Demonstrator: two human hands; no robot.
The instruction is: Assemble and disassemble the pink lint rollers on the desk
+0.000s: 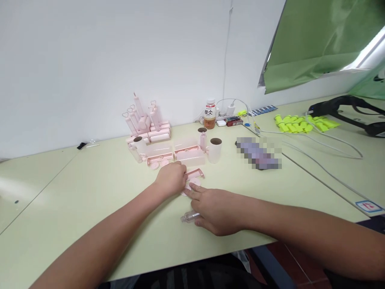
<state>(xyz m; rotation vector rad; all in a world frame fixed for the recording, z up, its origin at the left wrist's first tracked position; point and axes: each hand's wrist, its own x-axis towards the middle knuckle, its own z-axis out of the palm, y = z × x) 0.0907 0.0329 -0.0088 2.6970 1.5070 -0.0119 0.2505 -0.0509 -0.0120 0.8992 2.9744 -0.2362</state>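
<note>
My left hand [171,178] rests curled on the pale green table [90,208], its fingers on a pink bracket-shaped plastic part [197,173]. My right hand [215,208] lies just in front of it, two fingers stretched onto a small pink round disc [194,185]. Under its palm lies a clear plastic tube [188,218], which the lower fingers seem to hold. Behind both hands lie clear and pink plastic cases [189,154] and two white paper rolls [215,149].
A stack of pink heart-topped parts [147,120] stands at the back by the wall. To the right are a drink bottle [209,113], chargers and white cables [315,138], yellow-green pieces [300,122] and a black device [345,108]. The table's front edge is close below my arms.
</note>
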